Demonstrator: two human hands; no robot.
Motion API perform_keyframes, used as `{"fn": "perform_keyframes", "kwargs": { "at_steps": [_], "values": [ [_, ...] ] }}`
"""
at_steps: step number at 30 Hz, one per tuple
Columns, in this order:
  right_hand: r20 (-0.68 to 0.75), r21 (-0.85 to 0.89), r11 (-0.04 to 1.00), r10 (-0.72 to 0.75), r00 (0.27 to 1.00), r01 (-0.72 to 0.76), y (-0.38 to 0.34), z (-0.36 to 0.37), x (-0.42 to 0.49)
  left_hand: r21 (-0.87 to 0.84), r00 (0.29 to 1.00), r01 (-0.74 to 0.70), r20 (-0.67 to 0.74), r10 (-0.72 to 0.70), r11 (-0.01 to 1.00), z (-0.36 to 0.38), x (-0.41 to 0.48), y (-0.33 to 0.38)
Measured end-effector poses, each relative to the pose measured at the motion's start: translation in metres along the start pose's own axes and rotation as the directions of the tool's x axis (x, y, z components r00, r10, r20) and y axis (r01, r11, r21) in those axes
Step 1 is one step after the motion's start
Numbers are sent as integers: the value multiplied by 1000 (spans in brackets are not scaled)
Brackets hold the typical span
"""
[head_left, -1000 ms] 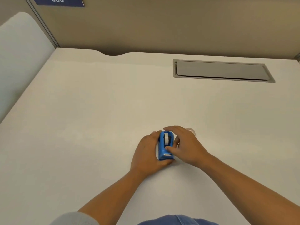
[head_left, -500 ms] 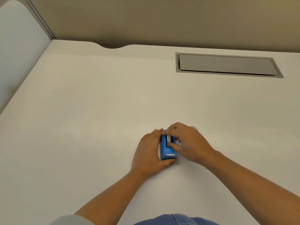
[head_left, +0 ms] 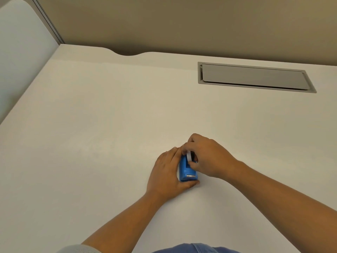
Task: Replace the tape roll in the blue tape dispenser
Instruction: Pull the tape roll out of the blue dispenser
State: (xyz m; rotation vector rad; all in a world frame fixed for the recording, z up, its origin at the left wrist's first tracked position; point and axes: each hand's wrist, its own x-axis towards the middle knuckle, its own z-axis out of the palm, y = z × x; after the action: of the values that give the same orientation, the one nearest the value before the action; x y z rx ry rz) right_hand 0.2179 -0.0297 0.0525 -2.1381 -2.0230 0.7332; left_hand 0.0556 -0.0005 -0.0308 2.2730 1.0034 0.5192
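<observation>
The blue tape dispenser [head_left: 187,171] stands on the white desk [head_left: 91,143], its metal cutter facing me. My left hand [head_left: 165,175] wraps its left side and holds it down. My right hand [head_left: 206,156] reaches over the top from the right, with fingers pinched on the white tape roll [head_left: 189,155] that sits in the dispenser's slot. Only a narrow strip of the roll shows between my fingers. The second roll seen earlier behind my right hand is hidden.
A grey cable hatch [head_left: 253,77] is set into the desk at the back right. A white side panel [head_left: 20,52] rises on the left, and a tan wall runs behind the desk's far edge.
My right hand has closed over the top of the dispenser and pinched the roll. The roll behind that hand has gone out of sight. The left hand stays put.
</observation>
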Motion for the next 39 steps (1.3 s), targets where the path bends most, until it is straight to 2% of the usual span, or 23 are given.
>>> {"fn": "perform_keyframes", "kwargs": {
  "at_steps": [14, 21, 27, 32, 36, 39],
  "values": [
    [46, -48, 999, 10, 999, -8, -6, -6, 4, 45, 1000, -21, -8, 22, 999, 3, 1, -1],
    [-111, 30, 995, -94, 989, 98, -18, -22, 2, 46, 1000, 10, 22, -11, 999, 2, 3, 0],
    [-96, 23, 997, -76, 993, 78, -22, -23, -7, 21, 997, 52, 48, -53, 998, 3, 2, -2],
    [-81, 18, 999, -37, 996, 39, -20, -22, -24, -125, 986, 95, 151, -76, 988, -7, -2, 0],
    [-105, 30, 999, -17, 994, 20, -19, -29, -44, -158, 970, 162, 209, -127, 974, -27, -8, 12],
    [-105, 82, 996, -12, 994, 20, -19, -30, -65, -395, 955, 279, 209, -210, 875, -45, -21, 35]
  ]
}}
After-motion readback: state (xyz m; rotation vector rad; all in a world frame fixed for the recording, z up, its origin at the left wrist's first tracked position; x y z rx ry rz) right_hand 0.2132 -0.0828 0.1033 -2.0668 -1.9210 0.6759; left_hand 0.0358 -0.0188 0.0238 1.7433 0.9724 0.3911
